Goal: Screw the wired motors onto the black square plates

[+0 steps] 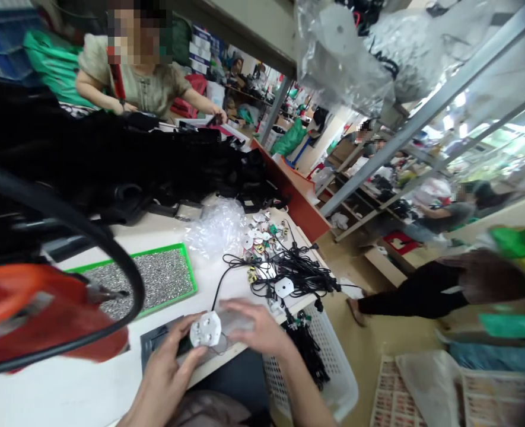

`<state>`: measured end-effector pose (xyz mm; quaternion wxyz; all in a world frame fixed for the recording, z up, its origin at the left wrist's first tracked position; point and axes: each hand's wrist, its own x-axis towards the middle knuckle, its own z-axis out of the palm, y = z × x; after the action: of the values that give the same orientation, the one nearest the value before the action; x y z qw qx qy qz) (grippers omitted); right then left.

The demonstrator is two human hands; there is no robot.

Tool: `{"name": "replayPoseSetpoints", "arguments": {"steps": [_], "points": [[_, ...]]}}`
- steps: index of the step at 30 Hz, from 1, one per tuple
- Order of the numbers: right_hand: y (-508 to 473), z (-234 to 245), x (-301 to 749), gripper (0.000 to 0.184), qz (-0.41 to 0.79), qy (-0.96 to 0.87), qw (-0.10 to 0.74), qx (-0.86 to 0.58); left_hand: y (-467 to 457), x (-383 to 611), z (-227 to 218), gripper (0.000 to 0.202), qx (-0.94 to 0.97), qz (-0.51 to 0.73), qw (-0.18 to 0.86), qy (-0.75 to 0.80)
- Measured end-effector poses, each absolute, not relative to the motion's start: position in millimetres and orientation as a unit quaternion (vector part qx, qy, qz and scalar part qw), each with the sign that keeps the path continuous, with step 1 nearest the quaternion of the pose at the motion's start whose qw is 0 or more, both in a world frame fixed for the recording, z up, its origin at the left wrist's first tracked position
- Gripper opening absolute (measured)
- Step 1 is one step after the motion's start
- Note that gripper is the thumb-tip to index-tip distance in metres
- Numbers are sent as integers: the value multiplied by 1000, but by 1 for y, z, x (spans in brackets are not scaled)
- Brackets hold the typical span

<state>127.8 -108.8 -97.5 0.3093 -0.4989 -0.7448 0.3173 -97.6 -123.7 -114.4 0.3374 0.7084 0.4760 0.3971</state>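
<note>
Hands fill the foreground of the head view: the left hand [166, 370] closes firmly on a white plug [206, 329], whose clear plastic bag [233, 323] runs rightward to the right hand [262, 329], fingers spread open over it; black cables [289, 273] lie beyond on the table [66, 391].

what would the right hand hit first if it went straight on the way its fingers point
Probably the white six-sided fitting held in the left hand, just beyond the fingertips of the right hand. Depth is hard to judge, though: the clear plastic right by those fingers may come first.
</note>
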Motion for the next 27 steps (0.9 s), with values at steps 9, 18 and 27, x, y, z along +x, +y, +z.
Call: {"name": "replayPoseSetpoints", "arguments": {"steps": [9, 18, 27], "points": [[-25, -104, 171, 32, 20, -766, 87, -637, -131, -90, -107, 39, 663, 362, 323, 570], [-19, -104, 177, 19, -45, -747, 31, -663, -137, -92, -103, 40, 623, 358, 415, 558], [-11, -90, 185, 14, -57, -783, 25, -619, -135, -89, -115, 51, 471, 419, 629, 455]]}}
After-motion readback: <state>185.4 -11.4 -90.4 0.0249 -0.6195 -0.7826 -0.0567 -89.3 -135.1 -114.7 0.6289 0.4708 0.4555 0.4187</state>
